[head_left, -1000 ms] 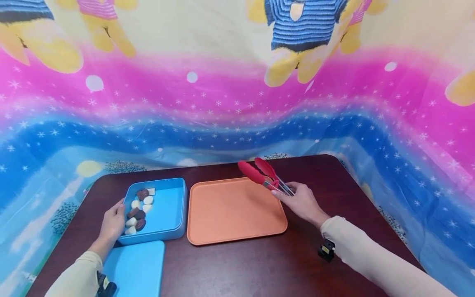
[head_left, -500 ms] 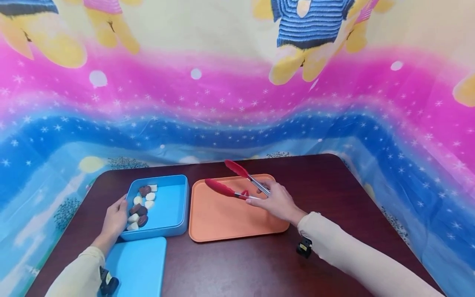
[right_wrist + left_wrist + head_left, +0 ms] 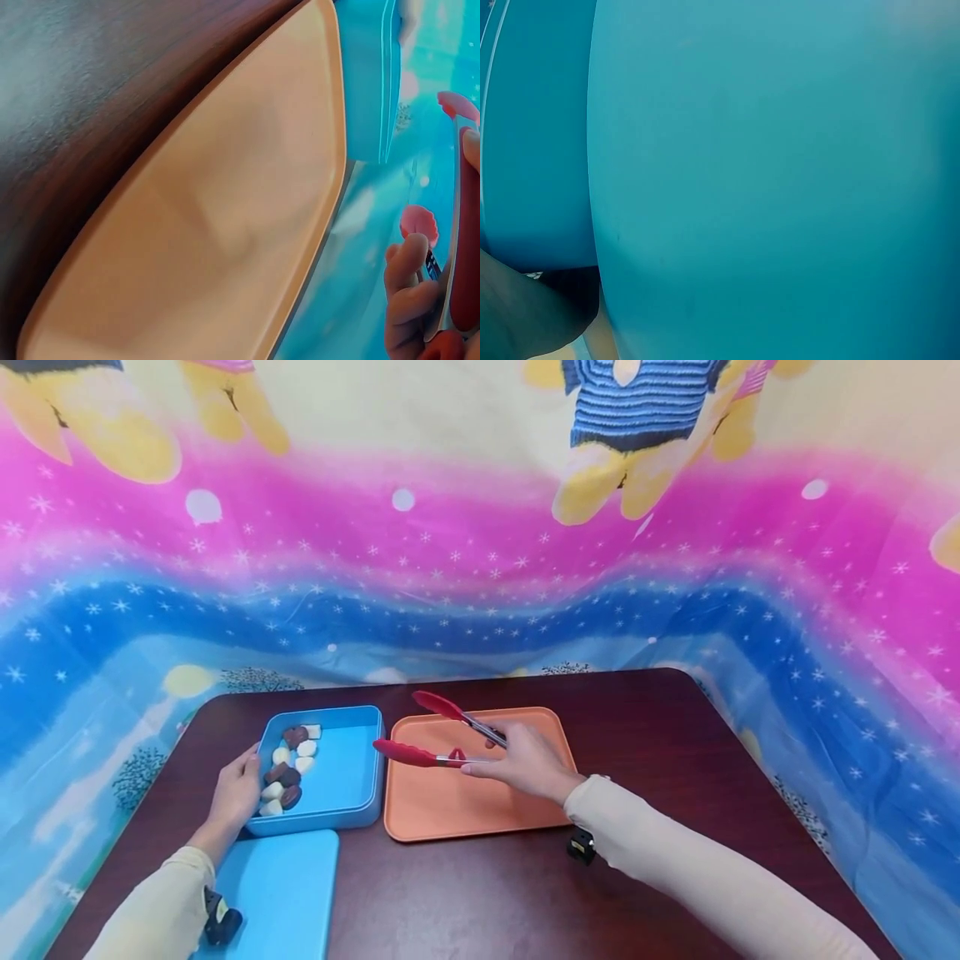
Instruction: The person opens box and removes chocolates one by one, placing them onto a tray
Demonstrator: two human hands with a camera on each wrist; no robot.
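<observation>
My right hand (image 3: 528, 764) grips a pair of tongs (image 3: 408, 753) with red heads and metal arms. The heads are spread apart with nothing between them, pointing left over the orange tray (image 3: 480, 810); the nearer one overlaps the box's right wall in the head view. In the right wrist view, fingers (image 3: 411, 300) wrap the tong arms. At the left, my left hand (image 3: 234, 793) holds the left wall of a light blue box (image 3: 330, 820), thumb at the rim. Several brown and cream chocolate-like pieces (image 3: 291, 774) lie along the box's left side.
A flat light blue lid (image 3: 281, 885) lies in front of the box, under the left forearm. Box and tray stand side by side on a dark wooden table (image 3: 450, 902). A patterned cloth (image 3: 480, 568) hangs behind and around the table.
My right hand has carried the tongs left across the tray toward the box, and their heads have spread wider and come level. The left hand stays on the box.
</observation>
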